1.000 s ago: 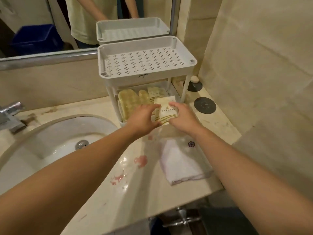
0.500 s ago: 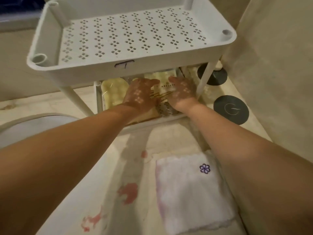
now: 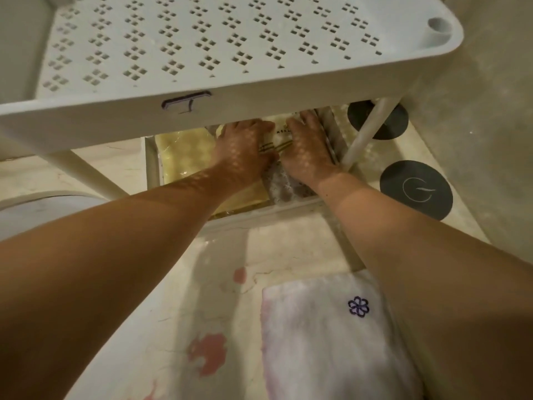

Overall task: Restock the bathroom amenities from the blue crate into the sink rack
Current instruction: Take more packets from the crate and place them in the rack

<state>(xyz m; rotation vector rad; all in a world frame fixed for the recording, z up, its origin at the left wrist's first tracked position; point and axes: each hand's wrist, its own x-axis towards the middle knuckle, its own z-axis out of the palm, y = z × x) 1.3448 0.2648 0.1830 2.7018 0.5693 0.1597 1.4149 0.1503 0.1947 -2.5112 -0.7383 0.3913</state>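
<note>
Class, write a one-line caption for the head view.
Left hand and right hand rest on a packet in the lower tray beneath the perforated shelf.

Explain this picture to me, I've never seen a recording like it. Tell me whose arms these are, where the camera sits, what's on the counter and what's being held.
No machine here: a person works with bare hands, and the single camera is worn on their head, looking down along both arms. The left hand and right hand reach into the lower tray of a white rack, under its perforated top shelf. Between them lies a striped packet, which both touch; the shelf hides the fingertips, so a grip can't be confirmed. Yellow packs lie in that tray too. On the counter are a white towel and two dark discs.
</note>
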